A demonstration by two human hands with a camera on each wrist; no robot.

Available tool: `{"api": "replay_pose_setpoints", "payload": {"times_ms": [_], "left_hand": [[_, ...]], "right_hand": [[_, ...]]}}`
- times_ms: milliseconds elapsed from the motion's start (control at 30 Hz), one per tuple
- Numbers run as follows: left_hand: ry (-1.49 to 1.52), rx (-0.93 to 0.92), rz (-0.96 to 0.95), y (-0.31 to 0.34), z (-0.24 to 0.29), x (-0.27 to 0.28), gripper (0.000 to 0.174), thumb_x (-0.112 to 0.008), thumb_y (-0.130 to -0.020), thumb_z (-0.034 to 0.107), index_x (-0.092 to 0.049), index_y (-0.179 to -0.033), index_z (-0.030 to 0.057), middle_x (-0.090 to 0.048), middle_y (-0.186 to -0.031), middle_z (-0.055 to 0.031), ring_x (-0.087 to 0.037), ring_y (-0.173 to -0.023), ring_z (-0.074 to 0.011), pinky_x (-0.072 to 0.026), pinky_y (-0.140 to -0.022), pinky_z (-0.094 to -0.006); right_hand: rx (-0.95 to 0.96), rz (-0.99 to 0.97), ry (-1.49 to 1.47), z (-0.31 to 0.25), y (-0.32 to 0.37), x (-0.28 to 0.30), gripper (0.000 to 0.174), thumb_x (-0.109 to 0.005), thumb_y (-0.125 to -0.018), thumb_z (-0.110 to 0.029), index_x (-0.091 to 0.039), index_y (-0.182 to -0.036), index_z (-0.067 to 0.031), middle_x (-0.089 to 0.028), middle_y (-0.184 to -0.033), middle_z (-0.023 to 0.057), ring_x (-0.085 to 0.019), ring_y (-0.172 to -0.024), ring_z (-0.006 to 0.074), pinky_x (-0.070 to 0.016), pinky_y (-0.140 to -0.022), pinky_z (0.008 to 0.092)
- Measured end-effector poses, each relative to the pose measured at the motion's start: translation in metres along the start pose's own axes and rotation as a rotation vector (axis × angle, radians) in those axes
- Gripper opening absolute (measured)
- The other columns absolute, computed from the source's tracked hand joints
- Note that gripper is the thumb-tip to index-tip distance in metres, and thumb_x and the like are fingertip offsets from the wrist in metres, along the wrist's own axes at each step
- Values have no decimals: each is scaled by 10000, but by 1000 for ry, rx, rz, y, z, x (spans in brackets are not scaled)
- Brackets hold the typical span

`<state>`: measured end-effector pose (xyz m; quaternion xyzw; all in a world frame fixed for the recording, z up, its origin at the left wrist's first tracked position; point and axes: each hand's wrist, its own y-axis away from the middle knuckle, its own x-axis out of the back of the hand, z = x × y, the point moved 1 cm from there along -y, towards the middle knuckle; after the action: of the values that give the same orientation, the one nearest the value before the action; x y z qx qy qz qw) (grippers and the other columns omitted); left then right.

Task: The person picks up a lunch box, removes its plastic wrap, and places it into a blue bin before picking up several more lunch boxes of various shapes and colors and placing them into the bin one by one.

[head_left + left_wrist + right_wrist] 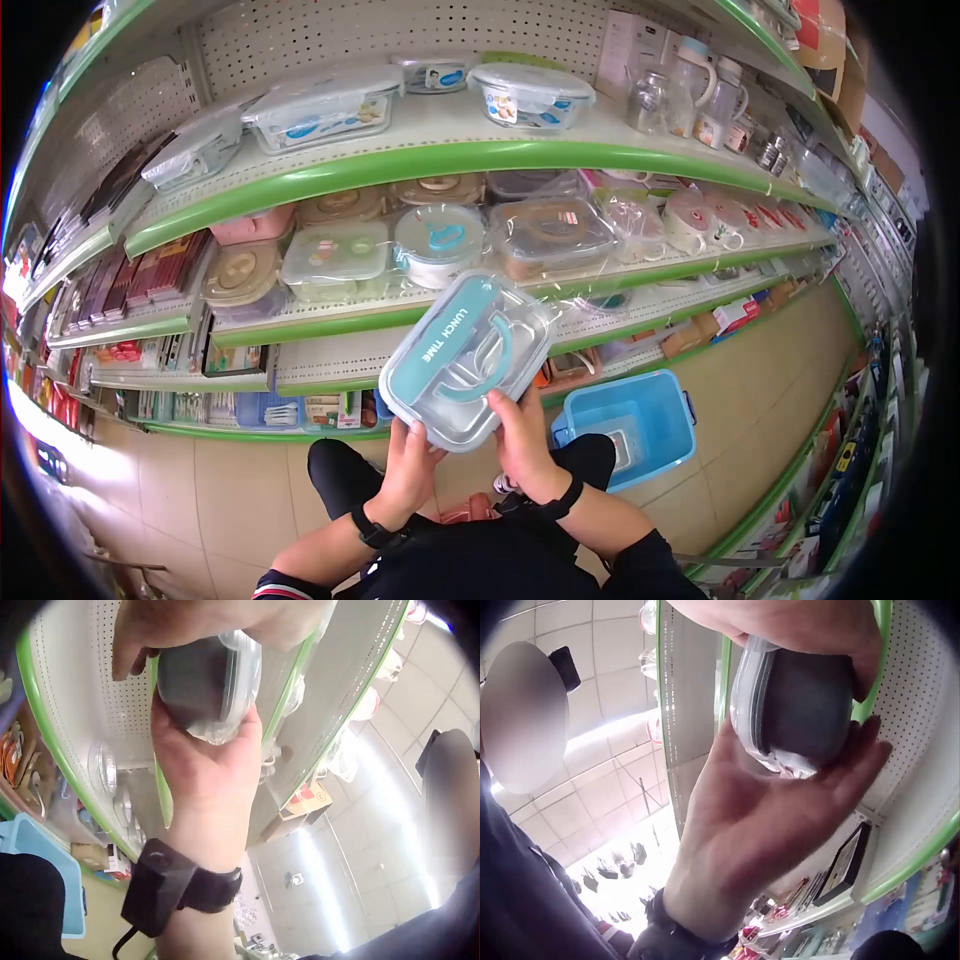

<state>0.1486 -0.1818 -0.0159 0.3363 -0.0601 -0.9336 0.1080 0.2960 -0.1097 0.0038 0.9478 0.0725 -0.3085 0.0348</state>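
Observation:
A clear lunch box (pixel 420 345) with a teal lid panel marked "LUNCH TIME" and teal cutlery under the lid is held tilted in front of the shelves. My left hand (pixel 411 468) grips its near left corner. On the near right side my right hand (pixel 524 447) holds it, thumb on the lid's edge. From below, the box's dark base (pixel 193 686) shows above the left palm in the left wrist view. The right wrist view has the right hand (pixel 769 814) with its fingers around the base; part of the box is hidden behind the hands.
Just beyond the box, a green-edged shelf (pixel 330 328) carries several food containers, including a round one (pixel 440 240). Glass boxes (pixel 325 110) and jugs (pixel 690 85) stand above. A blue plastic bin (pixel 660 420) sits on the floor beside my right knee.

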Motion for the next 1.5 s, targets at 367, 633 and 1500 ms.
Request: {"api": "replay_pose_setpoints", "payload": {"times_ms": [367, 633, 1500], "left_hand": [[-1434, -934, -300, -99, 112, -66, 696, -630, -797, -74, -439, -1455, 56, -474, -1454, -207, -474, -1343, -388, -419, -1102, -459], [-1792, -1277, -709, -155, 112, -132, 599, -689, -807, 40, -564, -1387, 122, -510, -1430, -164, -472, -1350, -375, -455, -1064, -474], [-1489, -861, -833, -144, 96, -174, 206, -667, -927, 168, -748, -1012, -1, -695, -1150, -186, -626, -1108, -351, -499, -961, -430]], "right_hand": [[5, 14, 239, -38, 11, 55, 701, -641, -892, -113, -322, -1496, 45, -525, -1374, 148, -530, -1231, 208, -428, -1044, 335], [-62, 24, 363, -65, 25, 77, 732, -620, -865, -92, -318, -1521, 29, -514, -1419, 141, -500, -1294, 215, -376, -1103, 346], [140, -251, 1011, -108, 20, 82, 1083, -815, -751, -178, -159, -1584, 43, -320, -1592, 242, -323, -1483, 311, -277, -1190, 390]]}}
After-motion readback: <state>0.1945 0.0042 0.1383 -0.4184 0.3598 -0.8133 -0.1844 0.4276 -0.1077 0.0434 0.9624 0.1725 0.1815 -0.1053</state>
